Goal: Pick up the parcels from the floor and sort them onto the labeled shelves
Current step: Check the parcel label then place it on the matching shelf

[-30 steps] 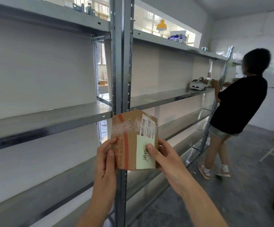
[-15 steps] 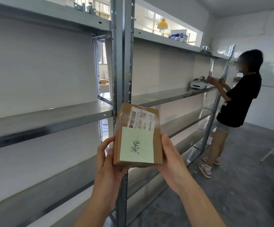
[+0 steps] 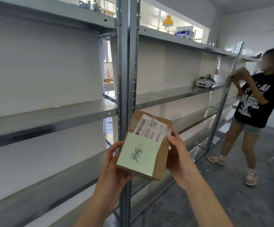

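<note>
Centre-frame, left hand [image 3: 115, 171] and right hand [image 3: 179, 158] grasp cardboard parcel [image 3: 161, 154], green handwritten note [image 3: 138, 154] facing up, probably to read the destination.

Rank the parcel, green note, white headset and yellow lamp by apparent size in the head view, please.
Largest to smallest:
parcel
green note
white headset
yellow lamp
The last two are farther off; real sizes unsure.

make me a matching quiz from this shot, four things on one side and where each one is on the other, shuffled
1 parcel
2 green note
3 white headset
4 yellow lamp

a on the middle shelf
b hanging beyond the top shelf
c gripped by left hand and right hand
d stuck on the parcel

Pairs: 1-c, 2-d, 3-a, 4-b
</note>
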Action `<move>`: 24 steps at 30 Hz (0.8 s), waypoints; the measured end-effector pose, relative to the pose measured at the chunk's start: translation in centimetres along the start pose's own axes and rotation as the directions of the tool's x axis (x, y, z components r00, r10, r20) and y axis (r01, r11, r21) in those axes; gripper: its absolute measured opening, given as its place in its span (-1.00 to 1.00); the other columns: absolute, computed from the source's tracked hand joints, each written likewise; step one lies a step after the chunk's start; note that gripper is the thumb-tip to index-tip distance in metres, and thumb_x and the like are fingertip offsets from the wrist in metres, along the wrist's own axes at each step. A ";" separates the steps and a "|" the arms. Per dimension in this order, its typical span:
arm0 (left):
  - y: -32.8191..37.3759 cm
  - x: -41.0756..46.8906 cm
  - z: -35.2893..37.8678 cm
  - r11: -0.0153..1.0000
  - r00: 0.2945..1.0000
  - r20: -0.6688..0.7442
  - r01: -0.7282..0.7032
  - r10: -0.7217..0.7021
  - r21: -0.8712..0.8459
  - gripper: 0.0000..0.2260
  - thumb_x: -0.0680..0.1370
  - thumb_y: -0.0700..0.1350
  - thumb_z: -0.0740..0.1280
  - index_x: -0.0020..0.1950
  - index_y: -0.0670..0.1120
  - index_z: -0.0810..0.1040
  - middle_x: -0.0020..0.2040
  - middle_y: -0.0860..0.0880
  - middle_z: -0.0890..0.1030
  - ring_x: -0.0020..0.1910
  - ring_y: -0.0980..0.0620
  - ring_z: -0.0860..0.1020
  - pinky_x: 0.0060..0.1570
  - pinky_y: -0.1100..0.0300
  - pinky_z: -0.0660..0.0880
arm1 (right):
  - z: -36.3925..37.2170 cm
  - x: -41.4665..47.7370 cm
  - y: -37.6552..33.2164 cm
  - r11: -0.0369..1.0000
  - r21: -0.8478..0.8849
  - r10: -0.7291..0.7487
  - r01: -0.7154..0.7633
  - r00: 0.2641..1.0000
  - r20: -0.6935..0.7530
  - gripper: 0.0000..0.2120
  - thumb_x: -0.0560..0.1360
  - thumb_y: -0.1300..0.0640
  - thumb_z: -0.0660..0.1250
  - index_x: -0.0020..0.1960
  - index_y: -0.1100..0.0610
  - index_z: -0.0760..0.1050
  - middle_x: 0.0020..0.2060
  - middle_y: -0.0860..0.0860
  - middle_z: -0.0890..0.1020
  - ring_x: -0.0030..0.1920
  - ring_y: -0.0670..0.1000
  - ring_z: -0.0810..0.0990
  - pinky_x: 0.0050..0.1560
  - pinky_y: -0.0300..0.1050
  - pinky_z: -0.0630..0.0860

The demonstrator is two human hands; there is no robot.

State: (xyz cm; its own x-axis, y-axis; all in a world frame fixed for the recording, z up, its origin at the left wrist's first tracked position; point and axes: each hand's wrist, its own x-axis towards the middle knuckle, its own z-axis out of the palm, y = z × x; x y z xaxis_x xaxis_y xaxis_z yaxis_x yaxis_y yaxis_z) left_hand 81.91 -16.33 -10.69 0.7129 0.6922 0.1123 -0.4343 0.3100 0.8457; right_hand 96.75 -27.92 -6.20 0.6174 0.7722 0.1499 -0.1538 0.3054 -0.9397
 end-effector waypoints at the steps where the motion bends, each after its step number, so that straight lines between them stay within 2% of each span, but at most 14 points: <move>1: 0.1 0.0 -0.1 1.000 1.000 -0.002 0.005 -0.005 0.005 -0.70 0.73 -0.13 0.09 0.31 0.12 0.52 0.22 -0.16 0.66 0.16 -0.20 0.66 -0.02 -0.09 0.65 | 0.0 0.0 0.1 1.000 0.003 0.000 0.001 1.000 -0.012 -0.40 0.32 -0.18 0.41 0.35 -0.13 0.49 0.22 0.11 0.66 0.19 0.11 0.62 0.01 -0.01 0.54; 3: 0.2 0.0 -0.1 1.000 1.000 0.005 0.011 -0.011 -0.002 -0.72 0.72 -0.05 0.09 0.31 0.11 0.54 0.22 -0.17 0.66 0.13 -0.17 0.67 0.00 -0.08 0.65 | -0.1 0.2 0.2 1.000 0.021 -0.010 0.011 0.999 -0.038 -0.31 0.21 -0.19 0.43 0.33 -0.08 0.49 0.20 0.14 0.65 0.13 0.11 0.61 -0.03 -0.01 0.52; 5: 0.3 -0.1 0.2 1.000 1.000 0.023 0.003 -0.002 -0.024 -0.67 0.65 0.09 0.14 0.35 0.10 0.51 0.22 -0.17 0.66 0.13 -0.14 0.68 0.03 -0.06 0.65 | -0.1 0.3 0.4 0.998 0.054 -0.027 0.030 0.998 -0.052 -0.25 0.19 -0.20 0.42 0.36 -0.03 0.47 0.16 0.14 0.66 0.13 0.13 0.59 0.00 0.01 0.52; 8: 0.0 -0.5 0.4 0.997 1.000 0.020 -0.014 0.016 -0.079 -0.40 0.35 0.29 0.45 0.37 0.25 0.43 0.20 -0.11 0.70 0.20 -0.15 0.67 0.13 -0.04 0.63 | -0.2 0.6 0.6 0.989 0.143 -0.029 0.038 0.997 -0.070 -0.21 0.20 -0.19 0.49 0.38 0.01 0.45 0.27 0.22 0.60 0.19 0.15 0.55 0.10 0.07 0.50; 10: -0.7 -0.6 0.4 0.995 0.995 0.072 -0.069 0.074 -0.073 -0.15 0.14 0.20 0.67 0.37 0.34 0.38 0.25 -0.11 0.68 0.23 -0.14 0.65 0.10 0.02 0.65 | -0.3 0.7 1.0 0.980 0.194 -0.031 0.043 0.998 -0.063 -0.23 0.25 -0.18 0.49 0.40 0.02 0.44 0.38 0.26 0.51 0.23 0.18 0.52 0.16 0.12 0.46; 12: -1.2 -0.8 0.4 0.994 0.993 0.073 -0.083 0.088 -0.064 0.01 0.05 0.08 0.73 0.40 0.35 0.34 0.23 -0.12 0.69 0.24 -0.11 0.65 0.01 0.07 0.67 | -0.4 0.9 1.3 0.976 0.211 -0.036 0.047 0.998 -0.057 -0.28 0.30 -0.17 0.44 0.41 0.03 0.43 0.37 0.26 0.52 0.23 0.17 0.53 0.15 0.11 0.48; 13: -1.4 -0.8 0.5 0.994 0.995 0.042 -0.089 0.092 -0.069 0.02 0.04 0.06 0.74 0.41 0.34 0.33 0.22 -0.12 0.69 0.23 -0.11 0.66 -0.02 0.05 0.67 | -0.3 0.9 1.5 0.976 0.211 -0.038 0.048 0.998 -0.053 -0.29 0.31 -0.16 0.44 0.41 0.04 0.43 0.32 0.24 0.56 0.21 0.15 0.54 0.12 0.08 0.52; 15: -1.6 -0.4 0.6 0.987 0.994 -0.031 -0.109 0.105 -0.122 -0.15 0.20 -0.01 0.68 0.39 0.30 0.36 0.22 -0.12 0.69 0.20 -0.11 0.67 -0.06 -0.01 0.69 | -0.5 1.0 1.6 0.978 0.203 -0.046 0.051 0.999 -0.027 -0.27 0.28 -0.11 0.50 0.40 0.05 0.43 0.23 0.15 0.61 0.16 0.10 0.60 0.05 0.02 0.60; 17: -1.6 -0.3 0.7 0.977 0.989 -0.092 -0.128 0.113 -0.171 -0.42 0.40 -0.12 0.44 0.34 0.26 0.40 0.22 -0.11 0.69 0.16 -0.09 0.68 -0.03 -0.06 0.69 | -0.7 1.1 1.6 0.989 0.143 -0.044 0.042 0.999 0.008 -0.26 0.27 -0.07 0.51 0.40 0.03 0.41 0.21 0.09 0.64 0.11 0.06 0.64 0.02 -0.01 0.64; 19: -1.7 -0.2 0.6 0.973 0.985 -0.123 -0.143 0.122 -0.183 -0.53 0.46 -0.13 0.32 0.31 0.24 0.40 0.19 -0.09 0.70 0.14 -0.09 0.68 0.02 -0.09 0.68 | -1.2 1.2 1.8 0.998 0.039 -0.045 0.043 0.999 0.031 -0.30 0.29 -0.07 0.47 0.39 0.02 0.40 0.19 0.03 0.67 0.20 0.05 0.63 0.26 0.10 0.56; 21: -1.7 0.0 0.5 0.970 0.983 -0.136 -0.148 0.123 -0.192 -0.58 0.49 -0.09 0.30 0.31 0.23 0.38 0.16 -0.06 0.72 0.13 -0.07 0.69 0.07 -0.11 0.66 | -1.5 1.1 1.9 0.998 -0.027 -0.055 0.056 0.998 0.036 -0.30 0.29 -0.10 0.51 0.37 0.05 0.40 0.19 -0.02 0.68 0.25 -0.06 0.63 0.51 0.18 0.33; 24: -1.2 0.3 0.5 0.967 0.983 -0.149 -0.140 0.110 -0.211 -0.68 0.50 -0.07 0.29 0.23 0.20 0.41 0.15 -0.06 0.73 0.09 -0.08 0.70 0.11 -0.13 0.61 | -1.5 0.6 1.8 0.996 -0.013 -0.085 0.086 0.996 0.026 -0.19 0.26 -0.28 0.57 0.34 0.11 0.42 0.27 0.02 0.66 0.32 -0.04 0.59 0.57 0.13 0.20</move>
State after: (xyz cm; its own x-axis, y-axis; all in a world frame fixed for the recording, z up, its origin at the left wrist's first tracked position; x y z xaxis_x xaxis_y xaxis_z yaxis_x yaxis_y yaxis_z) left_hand 82.89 -16.83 -11.45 0.5705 0.8117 0.1253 -0.6365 0.3405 0.6921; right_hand 98.04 -27.73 -8.30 0.6082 0.7574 0.2374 -0.0900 0.3630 -0.9274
